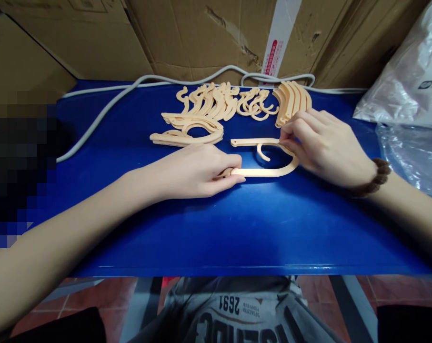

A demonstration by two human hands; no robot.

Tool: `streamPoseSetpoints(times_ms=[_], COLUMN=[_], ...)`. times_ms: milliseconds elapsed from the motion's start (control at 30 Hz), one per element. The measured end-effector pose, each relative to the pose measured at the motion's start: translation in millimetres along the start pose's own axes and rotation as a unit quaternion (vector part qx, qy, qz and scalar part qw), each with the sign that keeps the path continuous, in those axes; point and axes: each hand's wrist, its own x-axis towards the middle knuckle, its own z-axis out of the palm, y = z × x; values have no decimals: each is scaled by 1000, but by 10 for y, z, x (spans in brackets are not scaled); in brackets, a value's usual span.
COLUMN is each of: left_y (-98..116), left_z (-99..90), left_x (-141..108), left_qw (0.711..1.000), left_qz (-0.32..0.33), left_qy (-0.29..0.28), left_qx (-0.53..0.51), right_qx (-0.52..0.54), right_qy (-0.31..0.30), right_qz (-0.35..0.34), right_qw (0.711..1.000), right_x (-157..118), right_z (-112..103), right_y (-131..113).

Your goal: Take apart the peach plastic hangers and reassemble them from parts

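A beige plastic folding clothes hanger point(267, 172), bent into a U, lies sideways low over the blue table between my hands. My left hand point(201, 171) is closed, pinching the left end of its nearer arm between thumb and fingers. On the farther arm, close to the bend, my right hand point(317, 140) is closed with its fingertips gripping the bar. A small curved hook point(263, 153) shows inside the U. Just beyond my left hand lie folded hangers point(187, 138). Past my right hand stands a row of curved arm pieces point(295, 97).
Loose hanger pieces point(214, 100) and hooks point(254, 102) lie along the back of the blue table point(216, 233). A white cable point(105, 119) runs behind them. Cardboard boxes point(201, 38) stand at the back, and a clear plastic bag point(408, 76) rests at the right.
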Motion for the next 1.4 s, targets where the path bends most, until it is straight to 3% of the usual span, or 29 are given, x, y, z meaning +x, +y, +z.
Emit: streamPoseSetpoints(times_ms=[300, 467, 800, 933, 1100, 1400], left_y=[13, 14, 65, 92, 126, 74], left_z=[-5, -4, 31, 31, -49, -3], left_x=[-11, -23, -38, -54, -44, -2], left_qw=[1000, 999, 995, 987, 980, 968], left_qz=[11, 19, 32, 60, 93, 98], left_qy=[0, 3, 19, 48, 37, 70], left_qx=[20, 35, 92, 143, 171, 220], right_qx=[7, 31, 62, 70, 100, 73], right_qy=[-25, 2, -46, -47, -56, -70], right_qz=[19, 18, -4, 24, 63, 84], right_qw=[999, 999, 997, 996, 991, 991], right_x=[-16, -19, -43, -47, -53, -75], right_z=[-31, -53, 67, 60, 87, 105], right_y=[38, 73, 25, 4, 17, 41])
